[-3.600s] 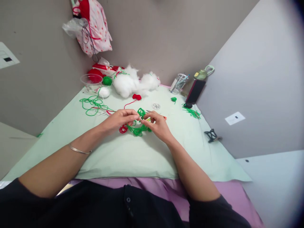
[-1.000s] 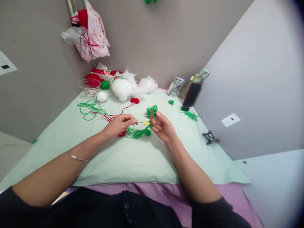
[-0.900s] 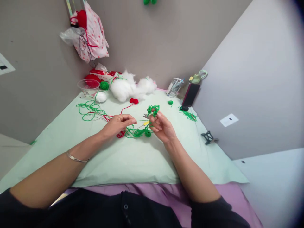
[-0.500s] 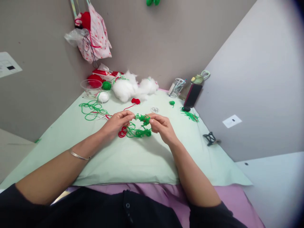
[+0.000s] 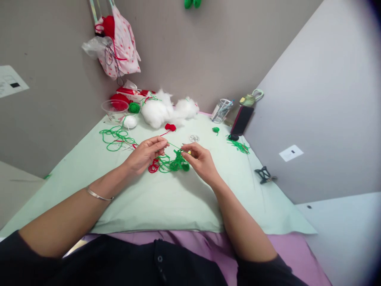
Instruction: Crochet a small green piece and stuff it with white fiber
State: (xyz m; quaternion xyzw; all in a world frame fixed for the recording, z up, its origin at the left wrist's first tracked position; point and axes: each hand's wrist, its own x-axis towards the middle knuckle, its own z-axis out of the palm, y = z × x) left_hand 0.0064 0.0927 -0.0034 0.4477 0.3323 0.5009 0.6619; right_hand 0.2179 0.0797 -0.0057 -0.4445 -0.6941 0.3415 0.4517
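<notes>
My left hand (image 5: 148, 153) is closed, thumb and fingers pinching one end of a green yarn strand (image 5: 174, 145). The strand runs taut to my right hand (image 5: 200, 159), whose thumb and fingers are also closed on it; a small yellow bit shows beside those fingers, too little to name. Below and between the hands, a tangled green yarn bundle (image 5: 176, 163) hangs or lies near the tabletop; I cannot tell which. A coil of red yarn (image 5: 154, 165) lies next to it, under my left hand. A small red knitted piece (image 5: 170, 127) sits just beyond the hands.
White stuffing (image 5: 157, 111) is heaped at the back, beside a plastic tub (image 5: 114, 113) and a white ball (image 5: 129, 121). Loose green yarn (image 5: 114, 137) spreads at left. A phone (image 5: 242, 120), a clear cup (image 5: 222, 111) and a black claw clip (image 5: 264, 174) are at right.
The green bundle has dropped from between my fingertips to lower down. A single strand is now stretched between my hands, and my right fingers have opened their grip on the bundle.
</notes>
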